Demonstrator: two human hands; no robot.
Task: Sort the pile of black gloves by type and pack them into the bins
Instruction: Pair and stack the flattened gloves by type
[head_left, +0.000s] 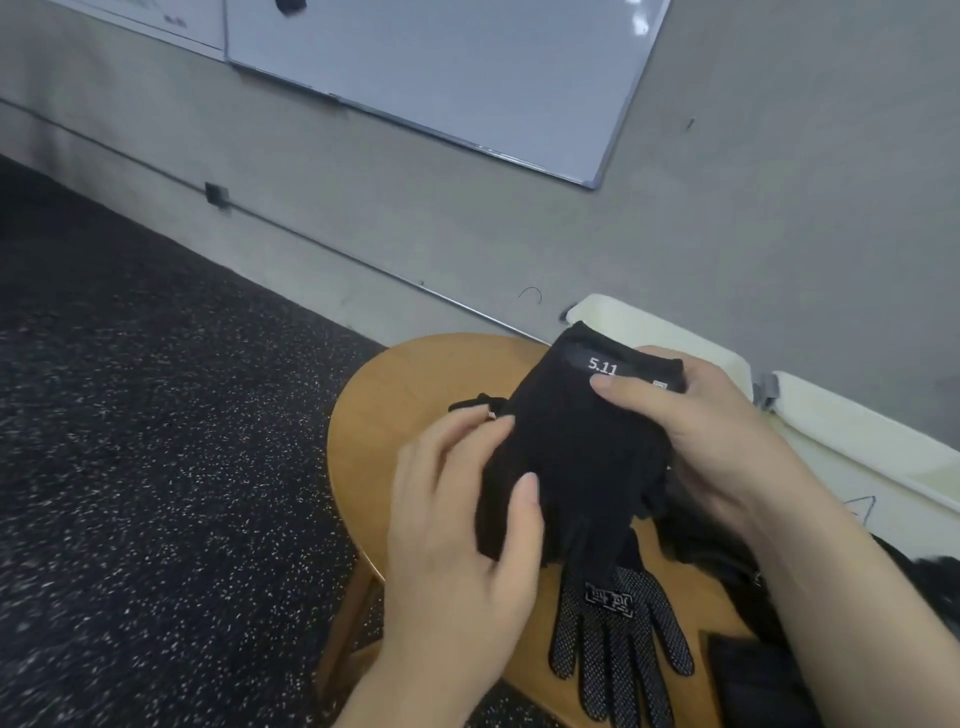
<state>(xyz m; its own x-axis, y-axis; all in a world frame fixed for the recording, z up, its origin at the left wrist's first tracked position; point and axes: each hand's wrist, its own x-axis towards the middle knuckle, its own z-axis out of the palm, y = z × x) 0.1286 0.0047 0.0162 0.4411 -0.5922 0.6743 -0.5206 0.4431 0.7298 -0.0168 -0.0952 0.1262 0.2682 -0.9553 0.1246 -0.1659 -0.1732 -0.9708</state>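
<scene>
Both hands are up close, and together they hold one black glove (576, 457) just above the round wooden desk (395, 415). Left hand (457, 530) has its thumb pressed on the glove's front near the lower edge, and its fingers curl round the glove's left side. Right hand (711, 441) grips the cuff end, with the thumb lying on top beside a small label that reads "5.11". That cuff points up and away, and the glove's fingers hang down toward the person.

Under the held glove, a dotted glove (618, 644) lies flat on the desk. It is black with lots of tiny pale dots, and a little badge sits near its wrist. Its fingers point at the person. More black gloves (727, 566) are heaped on the right, partly hidden by the right arm, so their kind is hard to tell.

Behind the desk, two cream bins (810, 410) sit side by side along the grey wall. A whiteboard (441, 67) hangs higher up on that wall. Dark speckled floor (156, 415) fills the left side.
</scene>
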